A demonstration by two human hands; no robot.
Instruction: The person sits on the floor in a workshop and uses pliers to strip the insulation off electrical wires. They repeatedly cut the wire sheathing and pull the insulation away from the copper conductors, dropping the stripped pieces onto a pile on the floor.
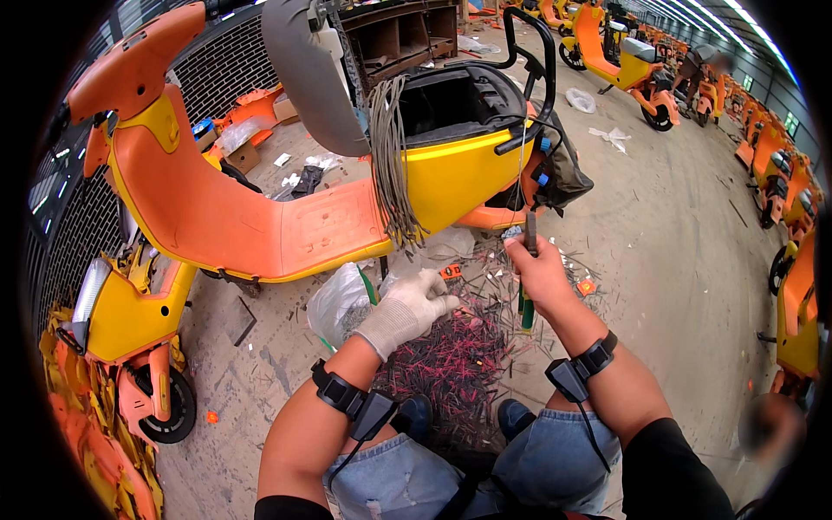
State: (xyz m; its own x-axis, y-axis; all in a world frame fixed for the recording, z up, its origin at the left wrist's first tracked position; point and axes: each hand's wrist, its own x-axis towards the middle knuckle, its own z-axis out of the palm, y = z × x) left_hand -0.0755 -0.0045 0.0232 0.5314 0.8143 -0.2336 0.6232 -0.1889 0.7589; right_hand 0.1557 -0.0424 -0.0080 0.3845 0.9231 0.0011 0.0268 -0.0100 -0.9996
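My left hand (416, 302), in a pale knit glove, hangs over a heap of dark and pink offcuts (448, 364), its fingers curled; whether they pinch anything is not clear. My bare right hand (538, 263) grips pliers with green handles (526, 309), their jaws pointing up. A small grey-blue piece (512, 232) shows by its thumb, and thin strands run from there up to the rear rack. Before me stands a yellow and orange electric scooter (448, 169) with its grey seat (312, 78) raised and a bundle of grey wires or ties (393, 162) draped over its body.
A clear plastic bag (341, 302) lies left of the heap. A second scooter's yellow front part (130, 325) and stacked body panels (97, 416) are at the left. Rows of scooters line the right side (796, 305); another person (699, 65) bends among those far back.
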